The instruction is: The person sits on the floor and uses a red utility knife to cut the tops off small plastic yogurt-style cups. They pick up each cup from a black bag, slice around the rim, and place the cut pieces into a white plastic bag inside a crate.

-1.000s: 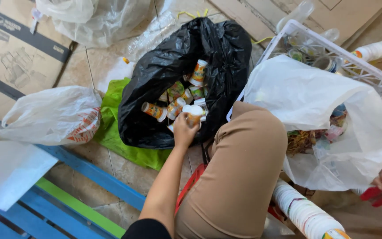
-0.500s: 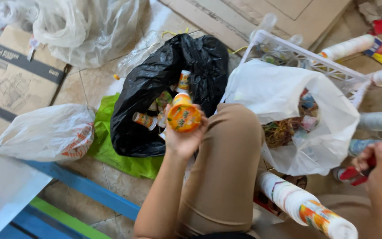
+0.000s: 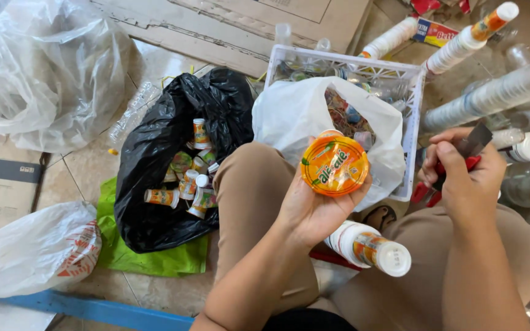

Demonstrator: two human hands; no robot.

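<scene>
My left hand (image 3: pixel 314 205) holds a small plastic cup (image 3: pixel 334 164) sealed with an orange and green foil lid, the lid facing me. My right hand (image 3: pixel 464 178) grips a red-handled cutter (image 3: pixel 446 168) with a dark blade sticking up. Both hands sit above my knees in tan trousers. A black bag (image 3: pixel 154 184) to the left holds several small cups with orange labels. Between my hands and the crate, a white plastic bag (image 3: pixel 295 110) lies open with colourful scraps inside.
A white plastic crate (image 3: pixel 412 104) stands behind the white bag. Stacks of nested cups (image 3: pixel 369 248) lie by my legs and at the right (image 3: pixel 461 43). Clear plastic bags (image 3: pixel 38 67), flattened cardboard (image 3: pixel 246 18), a green bag (image 3: pixel 154 260) and a blue rail (image 3: pixel 93 309) surround me.
My left hand lifted a cup out of the black bag and brought it up in front of me, lid turned toward me. My right hand with the cutter moved in closer.
</scene>
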